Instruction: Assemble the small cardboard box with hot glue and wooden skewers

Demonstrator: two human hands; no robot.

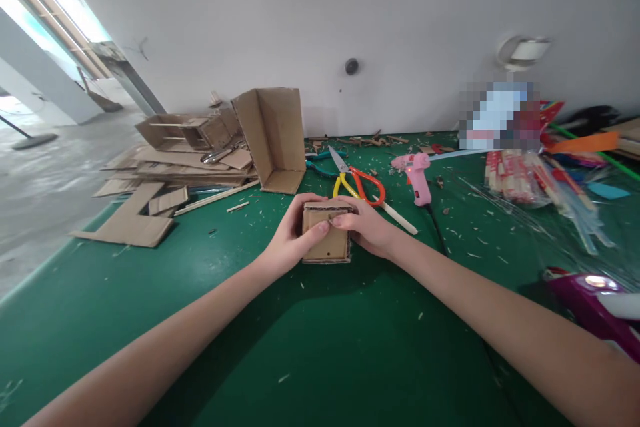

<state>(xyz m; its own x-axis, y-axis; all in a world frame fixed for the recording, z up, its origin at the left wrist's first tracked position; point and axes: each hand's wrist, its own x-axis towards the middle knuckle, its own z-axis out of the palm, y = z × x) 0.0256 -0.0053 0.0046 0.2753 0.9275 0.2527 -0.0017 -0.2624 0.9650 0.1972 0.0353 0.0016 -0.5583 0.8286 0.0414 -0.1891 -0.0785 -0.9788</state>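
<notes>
Remotely, I see my left hand (291,235) and right hand (369,227) pinching the small brown cardboard box (327,242) between them, over the green table (240,353), near metal scissors (343,167) with orange-and-yellow handles.

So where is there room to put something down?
Mostly bare green table shows between the forearms, nearer than the held box, and between the left forearm and cardboard pile. Behind the box is crowded: scissors, glue gun.

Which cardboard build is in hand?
The small cardboard box, held between the left hand and right hand. The tall, open-fronted cardboard piece and long cardboard frame on the left pile are untouched.
</notes>
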